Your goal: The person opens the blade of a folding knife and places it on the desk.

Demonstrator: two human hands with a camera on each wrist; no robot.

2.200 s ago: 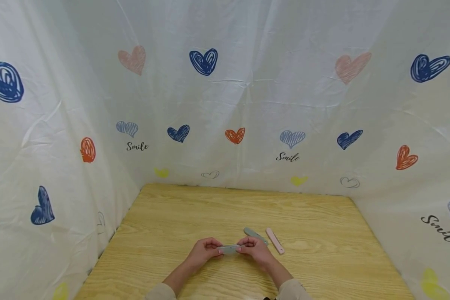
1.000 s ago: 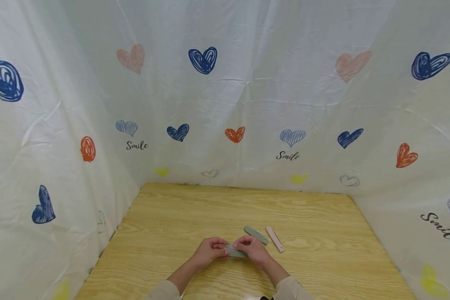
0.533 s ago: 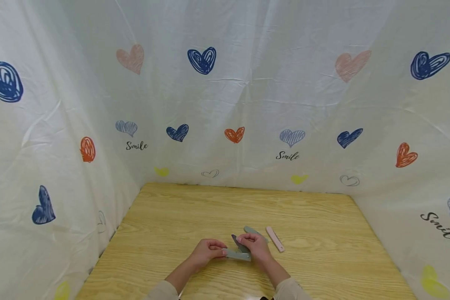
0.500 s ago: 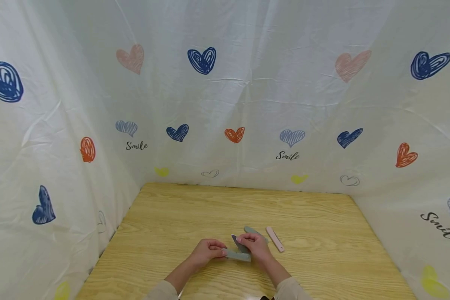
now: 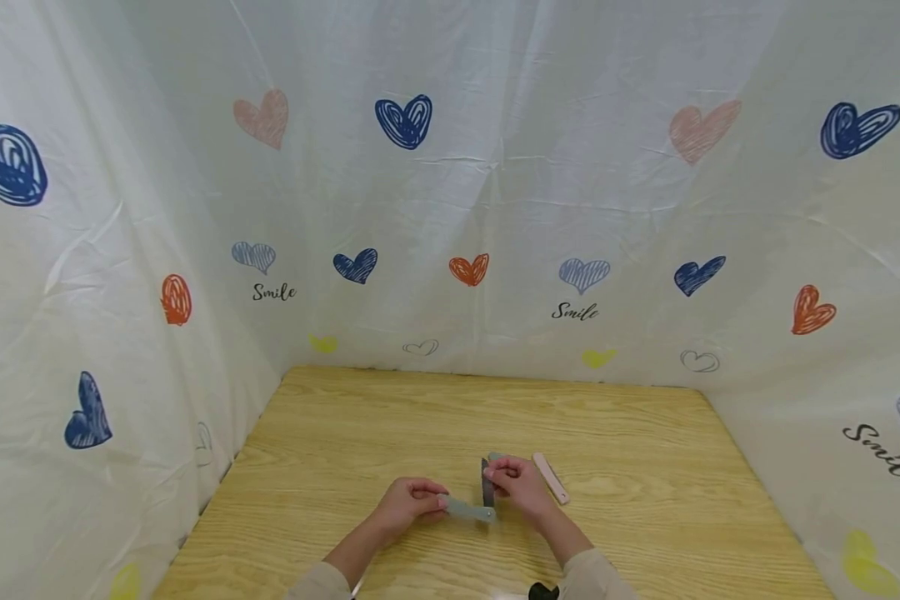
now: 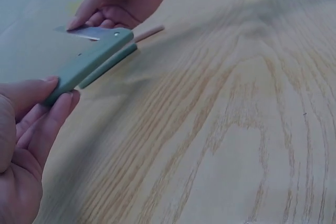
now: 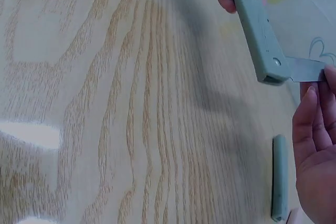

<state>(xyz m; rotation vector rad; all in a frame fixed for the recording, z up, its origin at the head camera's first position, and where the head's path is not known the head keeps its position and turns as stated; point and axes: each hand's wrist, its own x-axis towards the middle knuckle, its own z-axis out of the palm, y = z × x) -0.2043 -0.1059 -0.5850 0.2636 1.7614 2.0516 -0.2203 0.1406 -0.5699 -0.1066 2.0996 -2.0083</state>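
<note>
A pale heart-printed curtain [image 5: 495,200] closed in my worktop [image 5: 360,425] at the back and both sides, and toward the near edge the person's two hands held their work up off the surface. The left hand [image 5: 405,506] pinched the tail of a grey-green folding knife [image 5: 471,510] between thumb and fingers, and the right hand [image 5: 525,490] pinched its blade [image 5: 487,485], so both sets of fingers were narrow and holding. Half a second earlier I had seen that blade slanting sharply over the handle [image 5: 465,508]; now it stood close to square with it, and the hands were slightly farther apart. I judged the unfolding partway done, the blade short of straight. The head view left a second green folding knife [image 6: 107,66] nearly buried behind the right hand, whereas my left-wrist feed gave its length, lying folded on the worktop; only the head view showed the pink folding knife [image 5: 551,478] whole. The right-wrist feed resolved the smallest parts for me: the dark slot [image 7: 274,81] in the handle's end and the bright pivot rivet [image 7: 276,62], hardly a dot from the head.
</note>
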